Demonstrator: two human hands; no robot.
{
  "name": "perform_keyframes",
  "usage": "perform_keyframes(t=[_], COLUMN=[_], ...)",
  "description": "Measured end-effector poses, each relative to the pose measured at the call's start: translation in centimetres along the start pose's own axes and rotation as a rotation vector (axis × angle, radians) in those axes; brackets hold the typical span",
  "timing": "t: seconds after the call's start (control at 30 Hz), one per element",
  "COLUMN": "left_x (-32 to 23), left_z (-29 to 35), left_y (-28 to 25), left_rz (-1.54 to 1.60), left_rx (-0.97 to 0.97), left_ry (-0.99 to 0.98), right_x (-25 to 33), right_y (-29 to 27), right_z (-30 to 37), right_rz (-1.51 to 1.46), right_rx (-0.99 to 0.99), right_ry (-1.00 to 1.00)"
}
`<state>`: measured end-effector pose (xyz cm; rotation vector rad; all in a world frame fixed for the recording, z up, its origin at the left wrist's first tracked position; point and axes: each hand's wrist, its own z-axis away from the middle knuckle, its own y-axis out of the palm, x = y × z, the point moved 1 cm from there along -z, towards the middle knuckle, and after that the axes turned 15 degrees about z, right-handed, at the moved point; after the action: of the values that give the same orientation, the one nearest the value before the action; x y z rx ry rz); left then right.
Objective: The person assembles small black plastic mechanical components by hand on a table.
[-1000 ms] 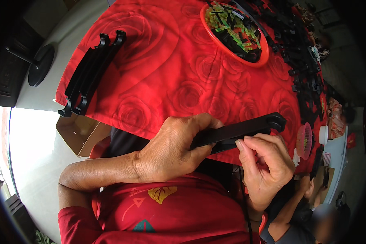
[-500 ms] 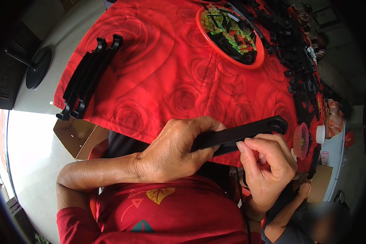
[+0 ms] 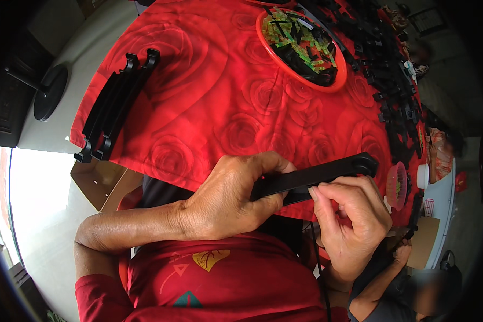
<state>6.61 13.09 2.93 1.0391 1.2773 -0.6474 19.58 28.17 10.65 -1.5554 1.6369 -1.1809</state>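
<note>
Head view: we are holding a black bar (image 3: 319,174) just in front of the table's near edge, its hooked end pointing right and its far side overlapping the red tablecloth (image 3: 198,129) as we are seeing it. Our left hand (image 3: 233,198) is wrapping around the bar's left end, thumb below and fingers above, gripping it firmly. Our right hand (image 3: 354,212) is bringing thumb and forefinger close together at the bar's near side; we cannot tell whether they are pinching its edge or only resting against it.

Farther out, we are seeing two black bars (image 3: 124,99) lying side by side along the table's left edge, their lower ends reaching the near left corner. A cardboard box (image 3: 112,185) is sitting below that corner. Toward the far edge, an orange bowl (image 3: 335,86) is holding green and black strips (image 3: 306,45). Many black parts (image 3: 386,75) are lying heaped along the right edge, and a pink basket (image 3: 396,185) is standing near the near right corner, a white tub (image 3: 423,176) just beside it. Beyond, at our lower right, a co-worker's arm (image 3: 378,284) is reaching up beside a flat piece of cardboard (image 3: 425,241).
</note>
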Motion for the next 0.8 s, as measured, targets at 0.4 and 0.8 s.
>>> perform_keyframes(t=[0.4, 0.8], left_x=[0.1, -0.5], left_z=[0.3, 0.7], left_y=[0.0, -0.2], left_rz=[0.076, 0.039], left_rx=[0.007, -0.004], left_ry=[-0.086, -0.088], right_x=[0.1, 0.4], right_y=[-0.7, -1.8], right_z=[-0.6, -2.9], right_rz=[0.0, 0.231], right_rx=[0.055, 0.108], right_ry=[-0.058, -0.228])
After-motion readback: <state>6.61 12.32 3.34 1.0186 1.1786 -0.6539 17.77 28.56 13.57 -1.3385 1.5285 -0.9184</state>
